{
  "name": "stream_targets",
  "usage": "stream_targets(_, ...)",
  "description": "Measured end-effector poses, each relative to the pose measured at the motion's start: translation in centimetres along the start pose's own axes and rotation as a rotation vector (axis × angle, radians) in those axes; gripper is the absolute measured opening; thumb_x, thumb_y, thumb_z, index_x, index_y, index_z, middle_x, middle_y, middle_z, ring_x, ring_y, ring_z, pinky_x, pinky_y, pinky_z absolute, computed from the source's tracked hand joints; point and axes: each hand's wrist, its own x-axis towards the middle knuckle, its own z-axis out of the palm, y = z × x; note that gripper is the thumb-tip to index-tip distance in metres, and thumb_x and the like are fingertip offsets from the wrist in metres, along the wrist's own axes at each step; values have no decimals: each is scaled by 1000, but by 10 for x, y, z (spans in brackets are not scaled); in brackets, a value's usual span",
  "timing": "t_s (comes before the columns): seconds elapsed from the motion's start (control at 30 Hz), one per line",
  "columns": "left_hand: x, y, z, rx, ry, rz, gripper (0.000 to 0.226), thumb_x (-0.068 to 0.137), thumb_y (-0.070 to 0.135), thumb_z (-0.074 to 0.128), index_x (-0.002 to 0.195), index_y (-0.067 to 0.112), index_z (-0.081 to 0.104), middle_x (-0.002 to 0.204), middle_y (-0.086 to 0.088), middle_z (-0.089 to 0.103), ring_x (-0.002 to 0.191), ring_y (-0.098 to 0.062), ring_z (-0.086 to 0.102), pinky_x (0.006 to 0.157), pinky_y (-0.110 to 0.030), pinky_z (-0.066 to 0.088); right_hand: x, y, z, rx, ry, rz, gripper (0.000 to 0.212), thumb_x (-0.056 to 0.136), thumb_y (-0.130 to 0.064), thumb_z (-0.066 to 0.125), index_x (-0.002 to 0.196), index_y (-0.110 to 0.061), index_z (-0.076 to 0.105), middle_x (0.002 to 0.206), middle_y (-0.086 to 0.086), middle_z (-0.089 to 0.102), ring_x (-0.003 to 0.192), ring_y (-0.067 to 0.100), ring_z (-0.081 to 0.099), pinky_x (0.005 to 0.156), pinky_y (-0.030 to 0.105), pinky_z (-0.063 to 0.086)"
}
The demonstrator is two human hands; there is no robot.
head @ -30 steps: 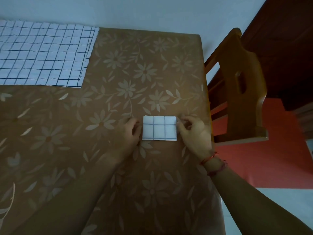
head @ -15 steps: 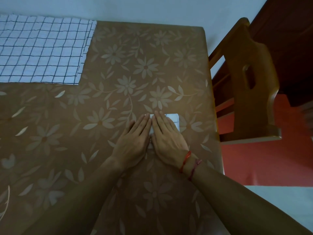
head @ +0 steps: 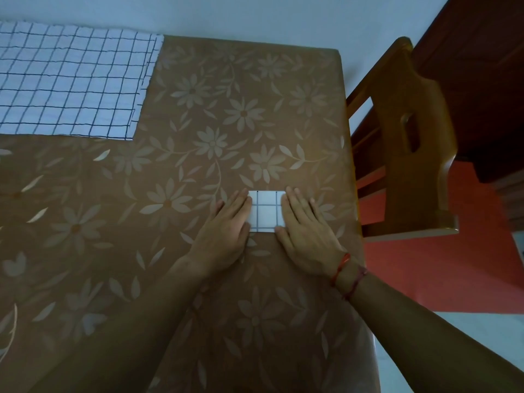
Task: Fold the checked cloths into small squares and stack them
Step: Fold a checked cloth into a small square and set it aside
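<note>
- Lying flat on the tabletop [head: 85,222] near its right edge, the folded cloth [head: 266,211] is a small white rectangle crossed by dark check lines, set between the two hands.
- The left hand [head: 226,234] rests palm down at the cloth's left edge. Its fingers are straight, close together and point to the far side. Its grip is released and holds nothing. The forefinger side touches the cloth's left edge.
- The right hand [head: 306,234] lies palm down at the cloth's right edge. Its fingers are straight, with the grip released. Its fingers cover that edge and the thumb tip sits at the near right corner.
- Red threads [head: 343,268] circle the right wrist.
- At the far left corner, the big cloths [head: 68,80] are spread flat, white with dark checks. Several layers show along their right edge. They are well apart from the folded cloth.
- The tabletop has a brown cover with pale flowers.
- A wooden chair [head: 408,154] stands just beside the tabletop's right edge, over a red floor [head: 467,236].
</note>
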Motion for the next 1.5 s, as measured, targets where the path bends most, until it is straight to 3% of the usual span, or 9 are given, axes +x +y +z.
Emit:
stream_targets(0.13, 6, 10, -18, -497, 275, -350, 40, 96, 9, 48, 135, 13, 52, 136, 7, 50, 125, -5, 43, 102, -20, 32, 0, -2, -25, 427, 98, 130, 57, 101, -32, 38, 151, -9, 22, 159, 6, 19, 147, 18, 15, 120, 27, 12)
stream_targets(0.23, 2, 14, -24, -894, 394, -640, 28, 94, 9, 50, 96, 26, 72, 92, 1, 70, 86, -14, 64, 78, -26, 51, -6, -4, -38, 759, 283, 384, 40, 97, -28, 47, 136, -21, 52, 140, -4, 52, 132, 12, 43, 113, 26, 30)
stream_targets(0.33, 0, 22, -23, -1205, 406, -822, 25, 96, 4, 47, 98, 8, 71, 97, -12, 70, 94, -19, 66, 85, -29, 52, -9, -6, -30, 1128, 271, 648, 26, 88, -38, 52, 107, -41, 69, 118, -10, 68, 116, 10, 59, 104, 37, 46)
stream_targets(0.4, -1, 29, -22, -1313, 405, -881, 22, 97, 2, 45, 100, 1, 67, 104, -15, 69, 99, -19, 66, 85, -25, 52, -9, -8, -25, 1230, 240, 673, 26, 80, -45, 53, 97, -44, 72, 110, -14, 71, 111, 10, 62, 100, 39, 49)
stream_targets(0.53, -6, 37, -24, -1360, 371, -867, 26, 99, 3, 43, 94, 6, 68, 101, -10, 71, 97, -16, 68, 86, -26, 52, -3, -10, -28, 1295, 218, 656, 25, 85, -34, 51, 83, -32, 76, 101, 1, 73, 103, 24, 67, 94, 47, 53)
stream_targets(0.73, -11, 39, -22, -1362, 354, -840, 28, 98, 3, 44, 92, 8, 71, 101, -7, 72, 98, -13, 68, 83, -23, 52, 4, -6, -26, 1267, 217, 684, 26, 81, -38, 52, 89, -31, 75, 97, 5, 74, 99, 24, 68, 92, 47, 53)
stream_targets(0.83, -8, 37, -25, -1354, 340, -830, 26, 98, 4, 43, 101, 5, 69, 106, -8, 71, 100, -12, 67, 86, -23, 52, -2, -10, -21, 1283, 214, 680, 27, 83, -39, 51, 90, -29, 75, 98, 1, 74, 99, 20, 68, 92, 45, 54)
stream_targets(1.17, -9, 39, -28, -1314, 322, -828, 28, 99, 3, 41, 97, 8, 68, 104, -7, 70, 102, -13, 65, 93, -27, 50, -3, -11, -20, 1309, 222, 688, 23, 84, -37, 51, 84, -38, 75, 95, -3, 74, 99, 17, 67, 92, 43, 54)
stream_targets(1.5, -27, 33, -41, -1228, 379, -851, 19, 96, 5, 49, 100, 11, 67, 101, -4, 69, 96, -11, 64, 88, -25, 51, -7, -9, -18, 1306, 166, 699, 40, 73, -47, 55, 108, -35, 69, 109, -13, 71, 109, 11, 63, 98, 38, 50)
